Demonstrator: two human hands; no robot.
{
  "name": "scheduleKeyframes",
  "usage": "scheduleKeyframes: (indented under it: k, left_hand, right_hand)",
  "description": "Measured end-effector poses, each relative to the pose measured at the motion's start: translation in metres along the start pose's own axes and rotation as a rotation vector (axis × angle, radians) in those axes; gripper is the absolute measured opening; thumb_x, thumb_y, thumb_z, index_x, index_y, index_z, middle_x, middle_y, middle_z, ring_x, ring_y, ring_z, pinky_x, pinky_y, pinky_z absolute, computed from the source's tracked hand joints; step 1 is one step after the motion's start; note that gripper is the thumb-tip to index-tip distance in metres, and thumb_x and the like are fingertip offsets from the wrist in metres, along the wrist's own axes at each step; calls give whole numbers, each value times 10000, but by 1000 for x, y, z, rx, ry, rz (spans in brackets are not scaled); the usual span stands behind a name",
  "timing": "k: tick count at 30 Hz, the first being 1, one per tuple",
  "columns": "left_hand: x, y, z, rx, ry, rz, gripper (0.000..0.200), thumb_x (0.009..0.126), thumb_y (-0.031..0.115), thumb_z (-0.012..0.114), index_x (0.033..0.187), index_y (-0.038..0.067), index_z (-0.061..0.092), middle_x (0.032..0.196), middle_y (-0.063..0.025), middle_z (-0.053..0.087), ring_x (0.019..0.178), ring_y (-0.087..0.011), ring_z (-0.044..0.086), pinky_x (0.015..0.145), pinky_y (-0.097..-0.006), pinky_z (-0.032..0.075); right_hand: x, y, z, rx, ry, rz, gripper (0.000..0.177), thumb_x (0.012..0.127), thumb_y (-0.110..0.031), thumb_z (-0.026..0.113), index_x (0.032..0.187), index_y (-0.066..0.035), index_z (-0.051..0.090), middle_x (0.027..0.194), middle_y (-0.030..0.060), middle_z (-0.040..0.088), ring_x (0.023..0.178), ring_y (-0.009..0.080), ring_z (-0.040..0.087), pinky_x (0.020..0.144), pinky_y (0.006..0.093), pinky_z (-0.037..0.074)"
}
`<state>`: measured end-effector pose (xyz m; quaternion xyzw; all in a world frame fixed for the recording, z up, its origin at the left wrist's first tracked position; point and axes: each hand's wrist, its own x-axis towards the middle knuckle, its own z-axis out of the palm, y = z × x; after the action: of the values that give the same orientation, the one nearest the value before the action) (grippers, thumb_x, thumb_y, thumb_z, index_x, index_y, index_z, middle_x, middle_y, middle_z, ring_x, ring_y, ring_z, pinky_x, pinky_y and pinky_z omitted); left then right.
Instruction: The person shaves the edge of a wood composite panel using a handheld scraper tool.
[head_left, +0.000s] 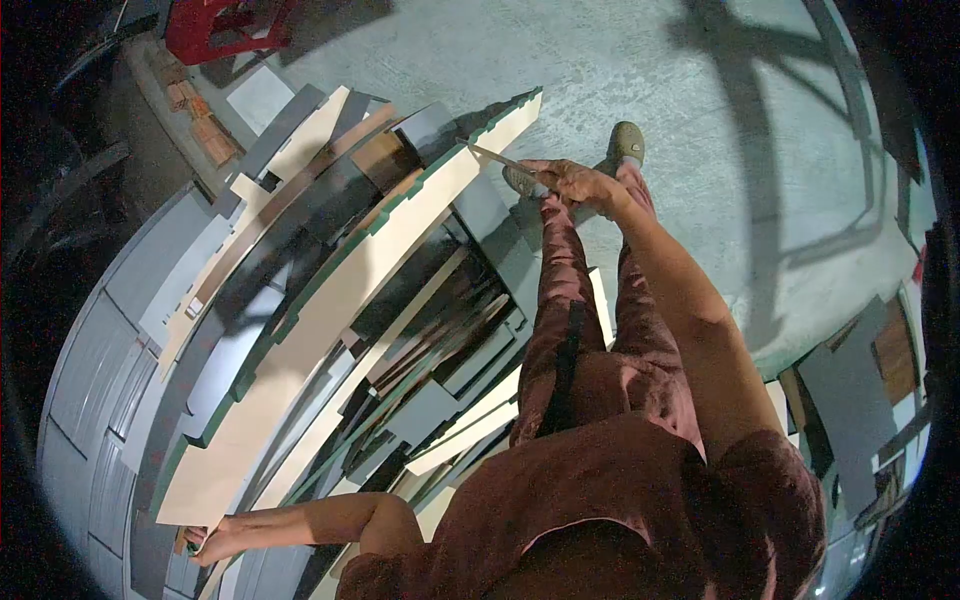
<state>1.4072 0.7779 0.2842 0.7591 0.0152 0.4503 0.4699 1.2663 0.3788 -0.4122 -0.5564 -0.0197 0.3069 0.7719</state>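
Note:
A long pale board (330,300) with a dark green, notched edge lies slantwise across the stacked pieces. My left hand (208,542) is closed at the board's near end, at the lower left, its fingers curled and partly hidden. Near the far end, my right hand (580,185) is closed round a long, thin, flat tool (510,160). The tool's tip points left and meets the notched edge of the board in this view. I cannot tell the tool's exact kind.
Under the board are several dark and pale strips (430,410). Grey panels (85,380) line the left side. A red stand (225,30) and brown blocks (205,125) are at the upper left. More sheet pieces (850,390) lie on the right, beyond the concrete floor (700,120).

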Motion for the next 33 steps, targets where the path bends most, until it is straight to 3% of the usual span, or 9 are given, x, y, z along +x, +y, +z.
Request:
scheduleKeyframes:
  k: [2, 5, 7, 10, 17, 19, 22, 28, 33]
  left_hand:
    - [-14, 1, 19, 7, 90, 39, 354, 797, 369, 414, 608, 71, 435, 450, -15, 287, 387, -137, 283, 397, -278, 259]
    - [-14, -1, 21, 31, 190, 85, 370, 796, 385, 413, 615, 64, 444, 447, -23, 303, 390, -145, 305, 402, -287, 291]
    - [-13, -1, 16, 49, 197, 95, 382, 797, 395, 409, 623, 57, 451, 444, -30, 309, 392, -154, 318, 408, -297, 314]
    - [-1, 0, -6, 151, 175, 86, 426, 806, 431, 394, 701, 26, 477, 513, -76, 393, 447, -187, 378, 466, -344, 369]
    - [24, -10, -34, 51, 181, 64, 557, 818, 478, 395, 983, -48, 474, 852, -179, 501, 721, -259, 477, 633, -432, 395]
    - [24, -10, -33, 54, 212, 57, 568, 816, 476, 399, 1005, -55, 475, 880, -183, 498, 763, -261, 478, 655, -437, 392]
    - [14, -10, -25, 42, 235, 71, 580, 810, 482, 410, 1026, -52, 480, 888, -181, 498, 765, -259, 479, 658, -439, 392]
    - [-5, -5, -13, 94, 234, 90, 441, 789, 435, 452, 818, 0, 515, 660, -125, 492, 595, -239, 460, 569, -408, 376]
    - [-12, -3, -12, -62, 80, 60, 340, 755, 346, 507, 570, 72, 426, 452, -36, 302, 415, -165, 317, 451, -323, 285]
  right_hand:
    - [-2, -2, 2, -312, 19, -227, 607, 835, -392, 509, 1317, -76, 320, 1029, 132, 571, 768, 189, 565, 693, 296, 480]
    - [-22, -86, 12, -832, 59, 188, 547, 870, -313, 471, 1347, -152, 258, 956, 150, 589, 778, 239, 601, 696, 330, 496]
    - [-20, -84, 21, -988, 163, 326, 588, 857, -214, 472, 1366, -237, 179, 838, 159, 593, 786, 269, 615, 656, 328, 508]
    - [-21, -85, 28, -1158, 158, 434, 684, 804, -149, 521, 1368, -271, 153, 878, 160, 576, 828, 269, 615, 680, 347, 509]
    - [-24, -70, 40, -1196, 417, 367, 509, 787, -132, 483, 1271, -240, 366, 936, 150, 555, 805, 297, 611, 642, 366, 513]
    - [-23, -91, 41, -1011, 449, 549, 941, 651, -63, 674, 1370, -296, 114, 1037, 148, 521, 856, 285, 600, 649, 347, 517]
    - [-22, -84, 40, -992, 325, 531, 982, 633, -103, 702, 1372, -295, 84, 1044, 152, 518, 883, 296, 588, 681, 347, 514]
    - [-25, -74, 36, -1088, 212, 457, 983, 616, -131, 720, 1370, -283, 107, 1064, 185, 506, 870, 305, 594, 686, 368, 511]
    - [-20, -62, 32, -1012, 217, 481, 868, 680, -141, 668, 1364, -272, 150, 993, 176, 558, 890, 298, 592, 701, 381, 506]
